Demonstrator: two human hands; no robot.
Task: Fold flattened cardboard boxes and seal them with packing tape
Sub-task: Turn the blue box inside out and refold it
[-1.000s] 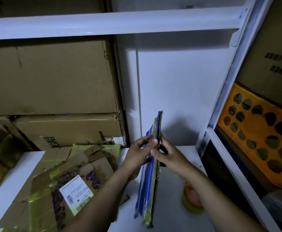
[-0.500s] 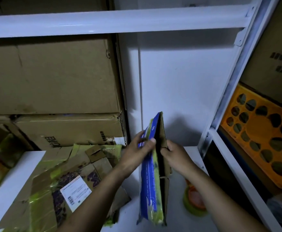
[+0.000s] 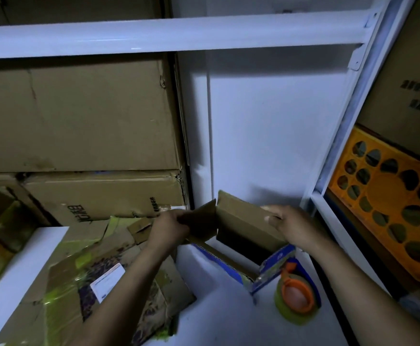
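Where the box sits: the cardboard box (image 3: 243, 221) is held half opened just above the white tabletop (image 3: 216, 308), its brown inside facing the camera and blue print on its lower side.
Left hand: the left hand (image 3: 169, 228) has its fingers curled round the box's left flap.
Right hand: the right hand (image 3: 293, 226) grips the box's right end.
Tape roll: the tape roll (image 3: 296, 295) lies flat on the tabletop, just beside the box's lower right corner.
Flattened cardboard: the flattened cardboard (image 3: 61, 295) lies on the tabletop at left, partly under the left forearm.

Bare shelf (image 3: 213, 310) strip btwn flat cardboard pile (image 3: 61, 295) & tape roll (image 3: 295, 298) free; stacked cartons (image 3: 79, 121) block back-left.
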